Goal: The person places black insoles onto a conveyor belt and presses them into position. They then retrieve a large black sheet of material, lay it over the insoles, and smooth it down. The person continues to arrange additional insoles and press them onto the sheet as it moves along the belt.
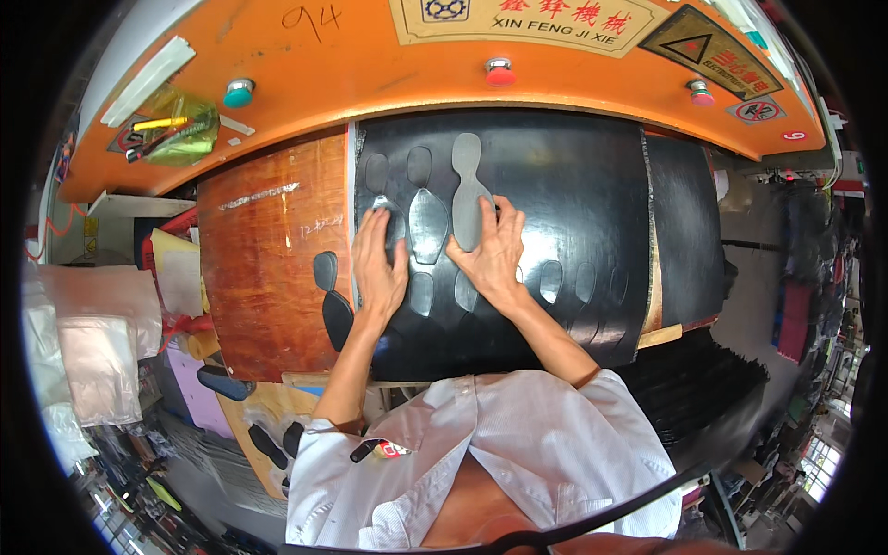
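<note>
A black rubber-like sheet (573, 166) lies before me, marked with several sole-shaped outlines. My right hand (495, 254) spans a grey sole-shaped piece (467, 157), thumb at its left edge and fingers at its right edge. To its left, a shiny sole shape (428, 227) lies uncovered on the sheet. My left hand (377, 273) rests over the leftmost sole shape (377, 171), fingers stretched out and thumb apart; the hand hides part of that shape. Whether it grips anything there cannot be made out. Smaller rounded shapes (551, 280) show in a row nearer me.
An orange machine beam (370, 83) crosses the far side, with a green button (239, 92), a red button (499, 72) and a pouch of pens (180, 129). Dark sole pieces (338, 319) lie on the reddish-brown board (268, 268). Plastic bags (97, 356) hang or lie at left.
</note>
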`<state>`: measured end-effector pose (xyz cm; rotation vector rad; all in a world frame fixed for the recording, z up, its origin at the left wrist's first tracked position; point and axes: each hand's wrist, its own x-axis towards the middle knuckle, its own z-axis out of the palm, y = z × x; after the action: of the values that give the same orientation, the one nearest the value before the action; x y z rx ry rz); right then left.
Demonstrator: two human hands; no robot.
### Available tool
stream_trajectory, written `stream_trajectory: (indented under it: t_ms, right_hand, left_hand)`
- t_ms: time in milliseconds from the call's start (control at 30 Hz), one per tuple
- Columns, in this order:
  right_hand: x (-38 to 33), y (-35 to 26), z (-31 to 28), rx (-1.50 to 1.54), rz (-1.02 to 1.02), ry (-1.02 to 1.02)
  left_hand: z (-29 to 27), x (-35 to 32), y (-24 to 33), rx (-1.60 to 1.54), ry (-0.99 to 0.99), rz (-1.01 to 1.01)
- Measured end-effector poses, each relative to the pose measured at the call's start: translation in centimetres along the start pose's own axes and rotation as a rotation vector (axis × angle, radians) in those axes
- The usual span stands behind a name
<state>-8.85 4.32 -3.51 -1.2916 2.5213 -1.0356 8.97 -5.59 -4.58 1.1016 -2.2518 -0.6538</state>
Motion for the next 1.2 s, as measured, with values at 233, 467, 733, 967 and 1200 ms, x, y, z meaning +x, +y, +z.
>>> stream_trajectory:
  t_ms: [233,467,733,967,1200]
  right_hand:
    - [4.3,2.1,-1.4,0.052,-0.073,-0.010]
    - [12.7,12.7,-12.0,0.092,-0.127,0.422]
    - [27.2,26.6,-17.6,0.256,-0.066,0.687]
    - [21.3,32.7,-17.7,0.275,-0.086,0.576]
    - [10.2,32.1,-15.6,-0.201,0.306,0.188]
  left_hand:
    - [-4.7,-9.8,-3.0,0.024,0.356,-0.354]
    - [0.1,-9.3,-6.3,-0.029,0.458,-0.407]
    - [0.9,-0.4,-5.3,-0.005,0.349,-0.465]
    - [-0.2,5.6,-4.4,-0.074,0.342,-0.467]
    - [-0.1,5.8,-4.2,-0.038,0.324,-0.471]
